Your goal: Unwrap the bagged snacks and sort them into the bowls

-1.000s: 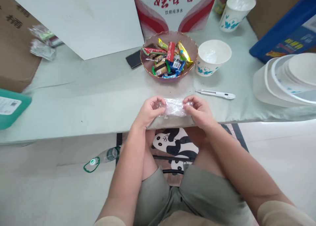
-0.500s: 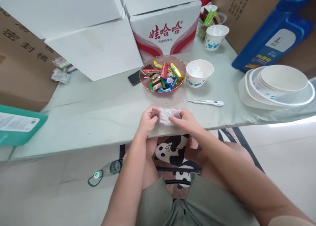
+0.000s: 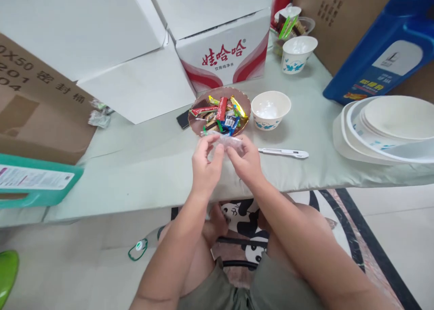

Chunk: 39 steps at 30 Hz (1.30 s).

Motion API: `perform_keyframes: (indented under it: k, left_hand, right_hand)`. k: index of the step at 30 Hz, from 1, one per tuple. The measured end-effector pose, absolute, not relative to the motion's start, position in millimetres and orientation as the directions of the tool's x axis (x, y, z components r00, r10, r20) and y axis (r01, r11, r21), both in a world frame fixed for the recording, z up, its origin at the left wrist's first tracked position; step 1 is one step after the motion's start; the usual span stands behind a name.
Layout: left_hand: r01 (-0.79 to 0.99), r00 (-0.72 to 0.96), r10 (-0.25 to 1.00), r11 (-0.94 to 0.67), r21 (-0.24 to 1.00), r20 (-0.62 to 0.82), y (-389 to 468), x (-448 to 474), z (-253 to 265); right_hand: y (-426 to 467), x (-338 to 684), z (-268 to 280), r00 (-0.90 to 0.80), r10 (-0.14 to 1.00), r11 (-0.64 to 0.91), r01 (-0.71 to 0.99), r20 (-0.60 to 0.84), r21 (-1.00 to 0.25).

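Between my two hands is a piece of clear, crinkled plastic film [image 3: 229,141], raised a little over the table's front part. My left hand [image 3: 207,163] is closed on its left end, thumb pressed against the fingers. On the right end my right hand [image 3: 247,162] pinches it with thumb and fingers. Just beyond them sits a pinkish scalloped plate [image 3: 248,103] with wrapped snacks [image 3: 222,109] in several colours; my hands hide its near edge. A white paper bowl [image 3: 270,111] with blue leaves stands right of the plate. The white utility knife [image 3: 285,152] lies right of my right hand.
White cartons [image 3: 224,52] stand behind the plate, with a dark flat object [image 3: 183,119] beside it. Stacked white bowls and tubs [image 3: 389,124] and a blue jug [image 3: 379,52] are at right. Another paper bowl [image 3: 298,54] stands at the back; a green jug [image 3: 37,179] is at left.
Both hands have lifted the plastic film and moved closer together, turning inward as it bunches up. The head view has shifted slightly.
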<state>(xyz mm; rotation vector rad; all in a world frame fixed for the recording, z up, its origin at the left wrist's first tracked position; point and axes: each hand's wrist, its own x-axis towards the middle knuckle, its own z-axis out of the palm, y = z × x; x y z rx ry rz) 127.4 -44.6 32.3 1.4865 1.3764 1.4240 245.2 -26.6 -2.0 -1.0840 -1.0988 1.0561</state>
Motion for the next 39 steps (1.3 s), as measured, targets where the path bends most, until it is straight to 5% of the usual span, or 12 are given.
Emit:
perform_keyframes:
  k: [4,9,14,20,27,34,37,39]
  left_hand:
    - [-0.035,-0.13,0.981,-0.148,0.988,0.142,-48.2,135.9,4.4]
    - [-0.266,-0.084,0.994,0.049,0.963,-0.074,-51.7,121.0,-6.7]
    - [-0.32,-0.134,0.985,0.063,0.945,-0.111,-42.6,106.6,0.6]
    - [-0.451,-0.078,0.995,0.022,0.892,-0.064,-40.3,82.5,1.1]
    - [-0.534,-0.106,0.989,0.034,0.845,-0.106,-29.9,55.2,-1.5]
    - [-0.611,0.002,0.996,0.073,0.788,-0.09,-29.6,37.0,8.9]
    - [-0.663,-0.001,0.998,0.049,0.747,-0.066,-30.3,21.6,14.4]
    - [-0.691,-0.024,0.998,0.029,0.722,-0.062,-28.8,11.8,16.5]
  right_hand:
    - [-40.2,243.2,-0.5,0.014,0.993,0.114,-0.224,0.114,-0.968]
    - [-46.7,235.8,-0.8,-0.052,0.993,0.097,-0.103,0.103,-0.99]
    - [-35.6,234.0,-9.6,0.124,0.98,0.149,0.069,0.156,-0.986]
    - [-31.8,237.0,-17.0,-0.149,0.989,-0.019,-0.06,-0.009,-0.998]
    - [-55.2,271.0,6.2,0.08,0.952,0.233,0.434,0.295,-0.87]
    - [9.4,329.6,61.7,0.189,0.859,0.127,0.822,0.476,-0.555]
    - [63.5,350.8,77.5,0.07,0.953,0.055,0.918,0.295,-0.393]
    - [90.5,356.3,78.0,-0.001,0.993,0.048,0.913,0.116,-0.406]
